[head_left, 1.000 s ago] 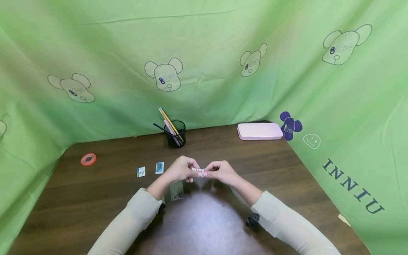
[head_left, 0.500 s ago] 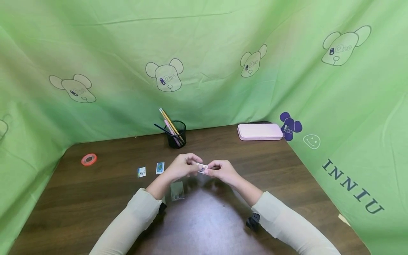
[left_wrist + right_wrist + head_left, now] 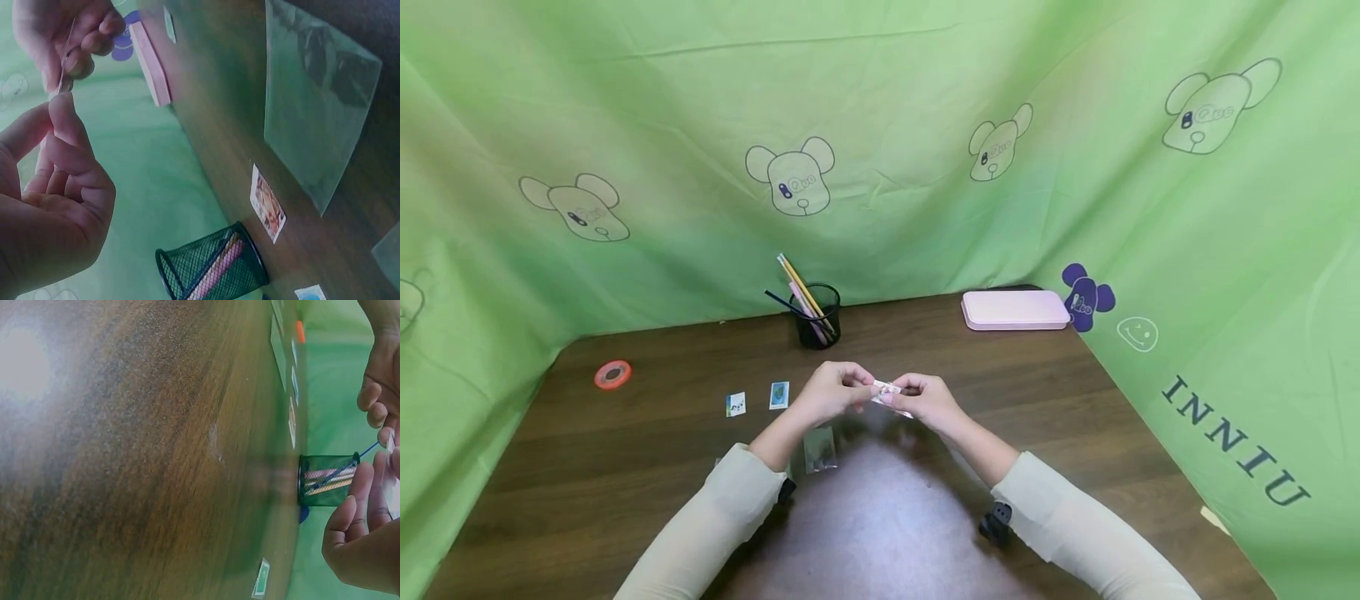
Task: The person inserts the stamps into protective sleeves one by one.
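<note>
Both hands hold one small printed stamp (image 3: 887,388) above the table. My left hand (image 3: 831,393) pinches its left edge between thumb and finger, while my right hand (image 3: 928,400) grips its right part. Seen nearly edge-on in the left wrist view, the stamp (image 3: 65,53) is a thin white strip; its pale back (image 3: 392,487) shows in the right wrist view. A stamp with a brown picture (image 3: 267,203) lies on the table, hidden behind my left hand in the head view. Two blue stamps, one (image 3: 735,404) and another (image 3: 779,395), lie to the left.
A clear plastic sleeve (image 3: 820,450) lies by my left forearm. Behind are a black mesh cup (image 3: 817,321) of pencils and a pink case (image 3: 1017,309). An orange-red round item (image 3: 613,375) sits far left, a green stamp (image 3: 261,578) beyond the hands.
The stamp has turned and shifted slightly right, and more of its face shows. My left thumb and fingers have changed their hold on its edge; the right hand has barely moved.
</note>
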The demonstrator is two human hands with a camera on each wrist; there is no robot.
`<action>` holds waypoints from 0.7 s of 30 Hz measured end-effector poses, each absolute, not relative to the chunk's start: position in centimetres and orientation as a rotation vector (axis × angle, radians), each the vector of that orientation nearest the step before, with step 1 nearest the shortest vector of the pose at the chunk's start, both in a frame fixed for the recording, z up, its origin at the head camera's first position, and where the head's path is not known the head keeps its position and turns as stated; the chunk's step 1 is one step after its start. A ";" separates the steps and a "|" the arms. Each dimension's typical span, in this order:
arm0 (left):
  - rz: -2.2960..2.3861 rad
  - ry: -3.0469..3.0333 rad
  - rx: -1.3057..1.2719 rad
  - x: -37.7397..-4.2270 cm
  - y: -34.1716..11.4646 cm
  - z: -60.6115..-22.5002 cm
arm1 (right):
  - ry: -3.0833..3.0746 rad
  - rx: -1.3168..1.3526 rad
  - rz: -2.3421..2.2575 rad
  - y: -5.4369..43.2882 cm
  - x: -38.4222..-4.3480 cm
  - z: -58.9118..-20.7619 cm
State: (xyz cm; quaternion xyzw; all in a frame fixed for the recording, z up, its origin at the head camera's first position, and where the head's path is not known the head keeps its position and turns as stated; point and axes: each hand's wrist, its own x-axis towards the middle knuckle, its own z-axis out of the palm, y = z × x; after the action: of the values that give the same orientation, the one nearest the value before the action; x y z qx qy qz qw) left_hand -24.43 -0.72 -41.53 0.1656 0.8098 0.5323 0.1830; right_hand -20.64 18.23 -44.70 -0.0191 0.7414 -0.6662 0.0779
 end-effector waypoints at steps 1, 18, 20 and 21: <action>1.504 2.281 0.480 -24.4 -0.6 -41.6 | 2.214 -0.064 -2.007 18.2 -20.7 -44.7; 1.435 2.207 0.531 -24.9 -0.6 -41.9 | 2.142 -0.085 -2.031 18.4 -20.9 -44.9; 1.421 2.183 0.517 -25.0 -0.6 -42.0 | 2.156 -0.109 -2.017 18.4 -20.8 -44.9; 1.414 2.161 0.512 -25.0 -0.6 -42.1 | 2.166 -0.118 -2.011 18.4 -20.7 -44.9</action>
State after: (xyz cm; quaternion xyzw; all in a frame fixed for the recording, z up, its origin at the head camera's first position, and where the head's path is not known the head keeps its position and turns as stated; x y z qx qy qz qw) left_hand -25.02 -0.59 -42.14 0.1881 0.7944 0.5199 0.2518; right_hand -20.71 18.38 -44.89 -0.0396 0.7291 -0.6771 0.0915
